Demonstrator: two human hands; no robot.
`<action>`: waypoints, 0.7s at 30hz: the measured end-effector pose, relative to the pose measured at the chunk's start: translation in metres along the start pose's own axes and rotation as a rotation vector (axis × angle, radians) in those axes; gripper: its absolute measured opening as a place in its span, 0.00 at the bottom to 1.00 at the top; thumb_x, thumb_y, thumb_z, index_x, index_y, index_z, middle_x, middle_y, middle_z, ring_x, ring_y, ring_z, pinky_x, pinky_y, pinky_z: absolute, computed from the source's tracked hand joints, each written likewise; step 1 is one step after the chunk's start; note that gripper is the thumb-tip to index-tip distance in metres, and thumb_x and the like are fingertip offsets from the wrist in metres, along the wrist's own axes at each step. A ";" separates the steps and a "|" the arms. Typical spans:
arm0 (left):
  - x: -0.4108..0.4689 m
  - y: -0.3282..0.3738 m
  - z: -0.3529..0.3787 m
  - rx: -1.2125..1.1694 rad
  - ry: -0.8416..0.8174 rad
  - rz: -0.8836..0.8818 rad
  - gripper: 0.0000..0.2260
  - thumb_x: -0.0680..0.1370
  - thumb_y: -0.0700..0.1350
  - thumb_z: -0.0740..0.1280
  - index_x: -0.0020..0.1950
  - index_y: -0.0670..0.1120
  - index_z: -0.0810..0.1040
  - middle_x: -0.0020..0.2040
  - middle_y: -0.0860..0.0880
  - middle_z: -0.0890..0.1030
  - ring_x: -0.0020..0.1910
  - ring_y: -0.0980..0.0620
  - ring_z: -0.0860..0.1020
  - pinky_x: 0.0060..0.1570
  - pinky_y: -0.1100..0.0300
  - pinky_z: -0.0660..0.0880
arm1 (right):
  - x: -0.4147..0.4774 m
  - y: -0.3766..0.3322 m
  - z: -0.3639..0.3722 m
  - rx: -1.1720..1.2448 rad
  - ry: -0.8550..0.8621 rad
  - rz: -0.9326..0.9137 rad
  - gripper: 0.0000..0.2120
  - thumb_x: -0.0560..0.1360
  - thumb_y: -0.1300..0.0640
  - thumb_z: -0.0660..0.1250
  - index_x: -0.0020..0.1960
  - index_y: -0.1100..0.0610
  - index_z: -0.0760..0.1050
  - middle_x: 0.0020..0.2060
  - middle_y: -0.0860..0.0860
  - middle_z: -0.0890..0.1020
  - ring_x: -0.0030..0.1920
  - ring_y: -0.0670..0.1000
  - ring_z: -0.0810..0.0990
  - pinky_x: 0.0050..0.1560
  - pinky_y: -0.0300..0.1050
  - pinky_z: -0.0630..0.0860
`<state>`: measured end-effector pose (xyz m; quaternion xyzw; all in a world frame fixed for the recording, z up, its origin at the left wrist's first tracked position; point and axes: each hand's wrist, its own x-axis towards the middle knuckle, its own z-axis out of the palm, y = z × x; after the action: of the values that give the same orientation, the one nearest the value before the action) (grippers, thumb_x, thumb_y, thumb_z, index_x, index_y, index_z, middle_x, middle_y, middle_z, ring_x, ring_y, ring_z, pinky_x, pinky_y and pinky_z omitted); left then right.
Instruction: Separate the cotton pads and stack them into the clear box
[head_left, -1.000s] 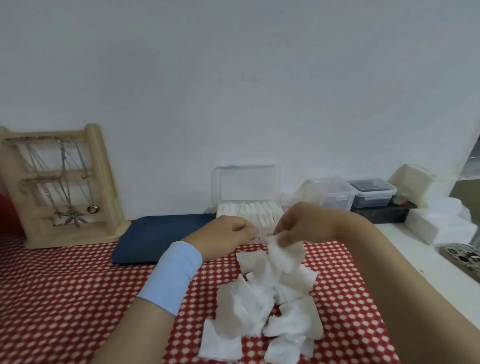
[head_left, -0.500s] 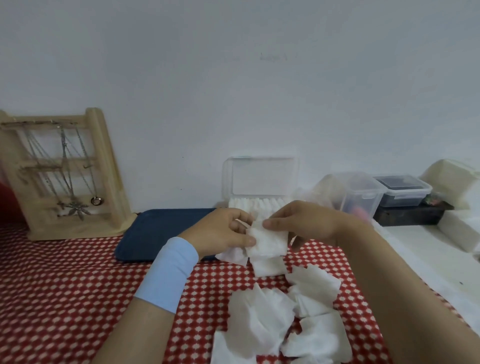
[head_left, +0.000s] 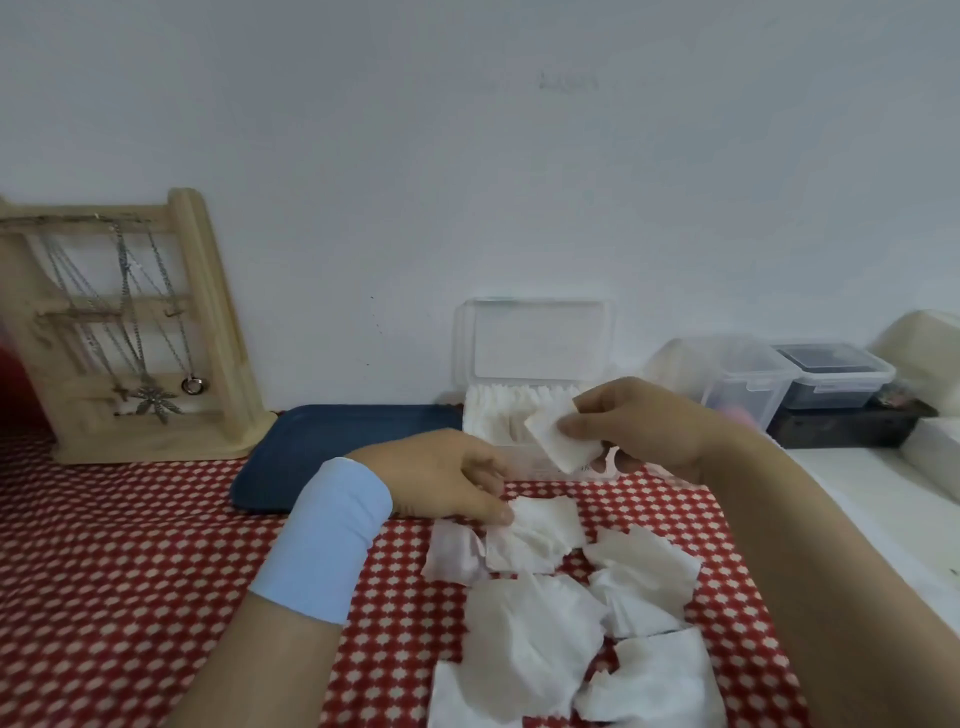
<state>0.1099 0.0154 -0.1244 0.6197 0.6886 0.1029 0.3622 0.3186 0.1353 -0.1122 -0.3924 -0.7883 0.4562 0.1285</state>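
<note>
your right hand (head_left: 641, 426) pinches one cotton pad (head_left: 558, 440), held up just before the clear box (head_left: 540, 343) | your left hand (head_left: 447, 480), curled, touches the top pad (head_left: 545, 525) of the pile (head_left: 540, 644) on the bench (head_left: 156, 571); grip unclear

There are two hands, a left hand (head_left: 447, 483) and a right hand (head_left: 639, 421), and one cotton pad (head_left: 558, 441) is held up. About seven loose pads (head_left: 530, 639) overlap on the tabletop (head_left: 130, 571), so the exact count is unclear. Also here are one clear box (head_left: 540, 343), one blue tray (head_left: 337, 452), one wooden stand (head_left: 208, 312) and two lidded tubs (head_left: 737, 379).
</note>
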 end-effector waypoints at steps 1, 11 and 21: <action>-0.003 0.003 -0.004 -0.007 0.051 0.010 0.24 0.73 0.60 0.74 0.68 0.60 0.77 0.63 0.62 0.80 0.62 0.63 0.77 0.71 0.58 0.69 | -0.002 -0.002 0.000 0.013 0.018 -0.027 0.09 0.80 0.56 0.68 0.50 0.60 0.84 0.30 0.51 0.81 0.26 0.43 0.74 0.29 0.38 0.67; 0.008 0.004 0.003 -0.640 0.474 0.017 0.05 0.80 0.41 0.71 0.51 0.40 0.82 0.42 0.44 0.87 0.38 0.52 0.86 0.38 0.63 0.82 | 0.002 -0.011 0.024 -0.059 0.056 -0.060 0.09 0.80 0.51 0.69 0.49 0.55 0.85 0.38 0.44 0.87 0.32 0.48 0.85 0.29 0.35 0.72; 0.000 -0.016 -0.016 -0.631 0.569 0.021 0.05 0.82 0.41 0.65 0.52 0.41 0.79 0.48 0.42 0.85 0.42 0.46 0.86 0.42 0.56 0.84 | 0.013 -0.047 0.086 -0.736 -0.310 -0.098 0.18 0.75 0.39 0.70 0.51 0.53 0.86 0.47 0.49 0.86 0.48 0.50 0.82 0.57 0.50 0.80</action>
<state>0.0872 0.0165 -0.1222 0.4323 0.6897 0.4792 0.3283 0.2385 0.0789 -0.1229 -0.3005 -0.9269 0.1905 -0.1196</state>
